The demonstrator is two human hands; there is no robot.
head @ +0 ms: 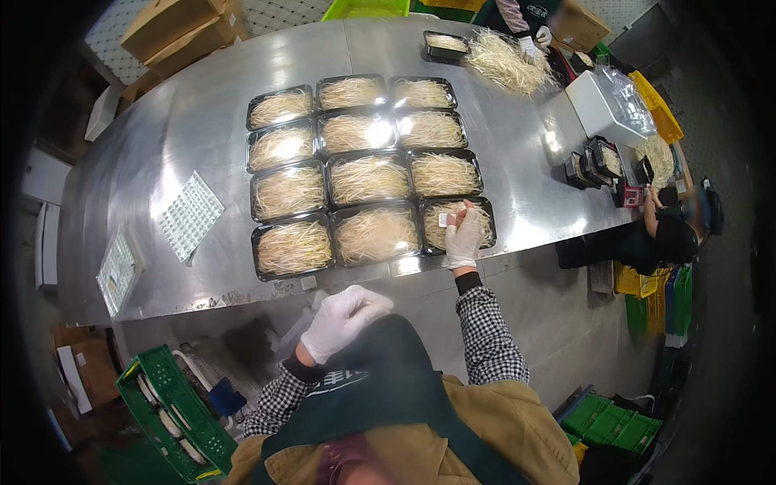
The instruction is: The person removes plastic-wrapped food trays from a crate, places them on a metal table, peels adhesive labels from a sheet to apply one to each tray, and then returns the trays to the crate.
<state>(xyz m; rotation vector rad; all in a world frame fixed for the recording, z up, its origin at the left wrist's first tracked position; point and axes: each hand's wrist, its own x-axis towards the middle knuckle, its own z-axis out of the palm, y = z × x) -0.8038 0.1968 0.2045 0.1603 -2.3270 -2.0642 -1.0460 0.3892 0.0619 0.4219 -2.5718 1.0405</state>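
My right hand, in a white glove with bare fingertips showing, is over the front right black tray of bean sprouts. A small white label bearing print is at my thumb tip, above or on that tray; whether I pinch it or it sticks there I cannot tell. In front of my apron, my gloved left hand is curled into a loose fist, with nothing visible in it. Several more sprout-filled trays stand side by side in three columns on the steel table. Their tops shine like film.
Two label sheets lie left. Another worker's gloved hands touch a sprout heap at the far right. A second person is at the table's right end, near stacked trays. A green crate stands below left.
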